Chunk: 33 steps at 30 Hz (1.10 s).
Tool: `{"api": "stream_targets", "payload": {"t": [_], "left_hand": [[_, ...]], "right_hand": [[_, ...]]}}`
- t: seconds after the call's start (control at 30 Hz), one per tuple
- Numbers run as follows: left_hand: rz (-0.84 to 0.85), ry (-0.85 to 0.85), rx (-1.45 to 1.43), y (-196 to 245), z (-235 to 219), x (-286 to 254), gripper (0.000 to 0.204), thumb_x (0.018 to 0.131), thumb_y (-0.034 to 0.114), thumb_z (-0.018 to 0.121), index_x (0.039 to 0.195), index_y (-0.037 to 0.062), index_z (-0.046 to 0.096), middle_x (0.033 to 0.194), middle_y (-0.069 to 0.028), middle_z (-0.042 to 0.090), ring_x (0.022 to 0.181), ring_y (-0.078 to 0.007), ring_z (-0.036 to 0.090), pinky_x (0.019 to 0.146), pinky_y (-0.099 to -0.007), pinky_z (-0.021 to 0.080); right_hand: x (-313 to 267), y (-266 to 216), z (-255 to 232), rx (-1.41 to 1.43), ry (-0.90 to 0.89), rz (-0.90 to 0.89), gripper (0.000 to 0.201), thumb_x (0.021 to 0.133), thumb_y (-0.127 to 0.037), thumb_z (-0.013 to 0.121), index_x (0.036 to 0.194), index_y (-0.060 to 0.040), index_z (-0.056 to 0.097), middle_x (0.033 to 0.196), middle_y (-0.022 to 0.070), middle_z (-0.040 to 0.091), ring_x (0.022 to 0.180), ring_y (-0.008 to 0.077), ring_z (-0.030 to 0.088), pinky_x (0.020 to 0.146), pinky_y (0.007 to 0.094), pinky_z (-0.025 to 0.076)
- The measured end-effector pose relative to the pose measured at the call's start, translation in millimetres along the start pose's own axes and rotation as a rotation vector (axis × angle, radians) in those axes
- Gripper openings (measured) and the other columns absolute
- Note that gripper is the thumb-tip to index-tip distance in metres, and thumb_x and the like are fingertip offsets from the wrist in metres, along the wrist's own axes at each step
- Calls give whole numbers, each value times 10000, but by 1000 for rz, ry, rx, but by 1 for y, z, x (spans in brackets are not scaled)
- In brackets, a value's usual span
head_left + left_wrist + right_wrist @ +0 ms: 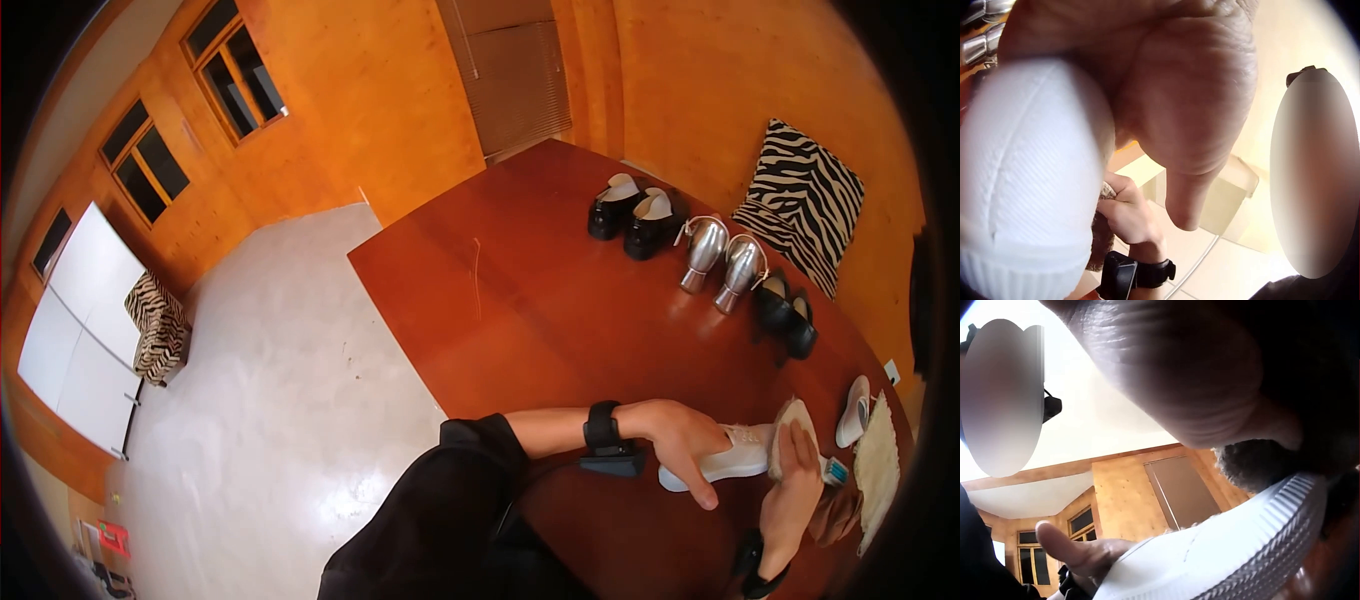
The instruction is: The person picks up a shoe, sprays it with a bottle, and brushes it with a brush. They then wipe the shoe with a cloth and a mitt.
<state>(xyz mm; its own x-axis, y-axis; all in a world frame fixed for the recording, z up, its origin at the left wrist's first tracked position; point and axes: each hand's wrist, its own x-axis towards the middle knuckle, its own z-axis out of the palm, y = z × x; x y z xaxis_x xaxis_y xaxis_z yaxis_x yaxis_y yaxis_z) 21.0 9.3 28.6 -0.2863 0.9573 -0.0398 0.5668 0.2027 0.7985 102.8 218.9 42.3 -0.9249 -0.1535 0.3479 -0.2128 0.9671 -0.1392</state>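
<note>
A white shoe (pixel 735 462) with a ridged sole is held low over the reddish-brown table (pixel 560 330). My left hand (pixel 690 440) grips it at one end, the thumb standing away from its side and the other fingers mostly hidden. At the other end my right hand (pixel 792 485) holds a fleecy beige cloth (pixel 790 412) against the shoe. In the right wrist view the cloth (pixel 1247 465) meets the ribbed end of the shoe (pixel 1210 550). From the left wrist view, the right hand (pixel 1129 215) has its fingers bent over the cloth.
A second white shoe (pixel 853 412), a fleecy sheet (pixel 880 475), a brush with blue-green bristles (pixel 836 471) and a brown cloth (pixel 835 517) lie right of my right hand. Farther back stand black shoes (pixel 652 225), silver heeled shoes (pixel 742 268) and more black shoes (pixel 798 325). A zebra-striped cushion (pixel 805 200) leans behind.
</note>
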Motion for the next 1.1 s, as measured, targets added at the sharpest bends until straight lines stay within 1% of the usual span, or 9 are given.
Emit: {"api": "stream_targets", "payload": {"t": [0.23, 0.27, 0.37, 0.63, 0.83, 0.87, 0.93, 1.0, 1.1], "left_hand": [[125, -16, -86, -7, -8, 2, 625, 778, 538, 614, 786, -87, 597, 790, -208, 632, 733, -326, 622, 631, -392, 483], [87, -34, -56, -6, -9, 2, 630, 787, 546, 601, 811, -84, 601, 804, -211, 635, 748, -330, 625, 642, -384, 489], [103, -72, -89, -9, -4, 8, 636, 790, 549, 596, 834, -85, 592, 800, -211, 634, 755, -336, 625, 647, -390, 490], [26, -70, -71, -4, -1, 4, 673, 814, 571, 546, 877, -99, 556, 811, -223, 610, 743, -335, 611, 641, -397, 478], [128, 13, -244, -9, 2, 8, 615, 861, 510, 500, 893, -102, 536, 812, -215, 606, 760, -309, 605, 660, -387, 471], [153, -2, -263, -11, 2, 10, 596, 870, 493, 492, 902, -102, 523, 815, -213, 605, 764, -297, 597, 662, -386, 468], [174, -14, -279, -17, 6, 16, 578, 879, 476, 483, 910, -101, 510, 818, -210, 603, 768, -285, 590, 664, -386, 465], [363, 138, -231, -26, 13, 23, 571, 887, 454, 476, 952, -113, 485, 827, -204, 594, 763, -272, 573, 667, -378, 467], [218, -12, -206, -16, 8, 19, 569, 891, 435, 475, 989, -125, 464, 879, -209, 589, 790, -264, 564, 697, -361, 471]], "right_hand": [[-15, -43, -24, -4, -76, -165, 578, 629, 123, 459, 1196, 44, 537, 1272, 195, 510, 1226, 386, 430, 1024, 427, 326], [-15, -49, -36, -81, -71, -223, 600, 658, 53, 459, 1244, -43, 546, 1292, 159, 514, 1269, 259, 422, 1079, 338, 293], [-11, -29, -18, 52, -33, -166, 544, 675, 78, 469, 1214, 35, 528, 1287, 193, 502, 1236, 382, 425, 1024, 434, 327], [9, 24, 17, 38, -65, 67, 536, 716, 132, 368, 1214, 24, 532, 1258, 202, 517, 1176, 342, 491, 990, 372, 383], [-3, -3, 2, 29, -42, -78, 492, 727, 97, 401, 1201, 49, 528, 1269, 216, 506, 1185, 357, 480, 997, 395, 369], [-6, -27, -19, -37, -38, -176, 591, 644, 81, 441, 1211, -28, 569, 1275, 161, 524, 1237, 307, 446, 1006, 397, 378], [-10, -38, -24, -22, -43, -209, 587, 647, 82, 433, 1210, -20, 567, 1266, 168, 529, 1229, 315, 452, 1000, 393, 384], [-11, -39, -23, 2, -36, -237, 586, 648, 82, 417, 1211, -1, 558, 1248, 186, 539, 1211, 328, 465, 1000, 369, 386], [-3, -33, -19, 31, 8, -200, 600, 636, 92, 414, 1210, -3, 560, 1244, 188, 541, 1200, 330, 475, 996, 361, 390]]}}
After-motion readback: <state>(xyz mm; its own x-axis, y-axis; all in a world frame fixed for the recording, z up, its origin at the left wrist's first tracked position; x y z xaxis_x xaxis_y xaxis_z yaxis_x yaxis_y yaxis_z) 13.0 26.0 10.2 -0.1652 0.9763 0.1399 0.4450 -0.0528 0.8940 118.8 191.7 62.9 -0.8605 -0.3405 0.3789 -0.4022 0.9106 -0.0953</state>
